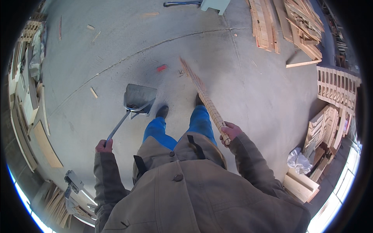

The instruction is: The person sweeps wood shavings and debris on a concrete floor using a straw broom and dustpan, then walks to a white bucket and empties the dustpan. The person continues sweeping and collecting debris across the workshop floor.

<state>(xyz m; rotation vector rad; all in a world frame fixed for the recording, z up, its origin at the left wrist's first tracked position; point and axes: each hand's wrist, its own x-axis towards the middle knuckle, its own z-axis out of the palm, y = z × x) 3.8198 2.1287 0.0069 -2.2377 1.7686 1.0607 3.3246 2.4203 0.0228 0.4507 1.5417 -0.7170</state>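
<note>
- Coat [186,194] — mine, brown, buttoned, filling the bottom of the view; blue trousers [178,130] and dark shoes below it, standing on the concrete floor [241,97].
- Left hand [104,146] — closed round the end of the dustpan's long grey handle [118,128], held out to my left side.
- Right hand [229,132] — closed round the near end of the broom stick [204,95], held out to my right. The two hands are well apart, one on each side of my body.
- Dustpan [139,99] — dark metal scoop, hanging just ahead of my left shoe; some dark bits show inside. Its handle runs from my left hand forward and a little to the right.
- Broom stick — pale wood with a banded look, its long axis slanting from my right hand forward and to the left, the far tip by the floor ahead of my right shoe. I cannot make out a brush head.
- Red scrap [161,68] — on the floor just beyond that far tip, ahead of both hands and between the scoop and the stick; the stick's tip is nearer to it than the scoop.
- Wood chips [93,92] — scattered on the floor, left and ahead.
- Stacked boards [287,23] — far right, top.
- Wooden crates [336,87] — along the right edge.
</note>
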